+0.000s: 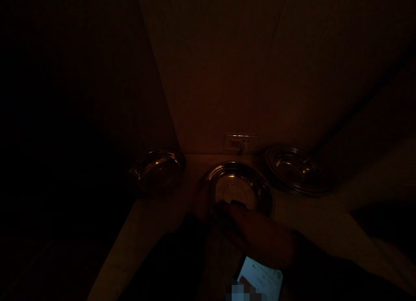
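Note:
The picture is very dark. A round, shiny metal dish [232,186] lies in the middle, over the tabletop. My left hand [203,199] is at the dish's left rim and seems closed on it, though the fingers are hardly visible. From the right, my right hand [260,233] reaches over the near edge of the dish. Its fingers are bent around a small dark thing [238,203] whose kind I cannot make out. Both forearms are in dark sleeves.
A metal dish [159,171] stands at the table's left, and a stack of metal dishes [295,168] at the right. Behind, a wall socket [241,142] has a plug in it. A lit phone screen [261,277] shows below my right wrist. The wooden table [113,253] meets the wall.

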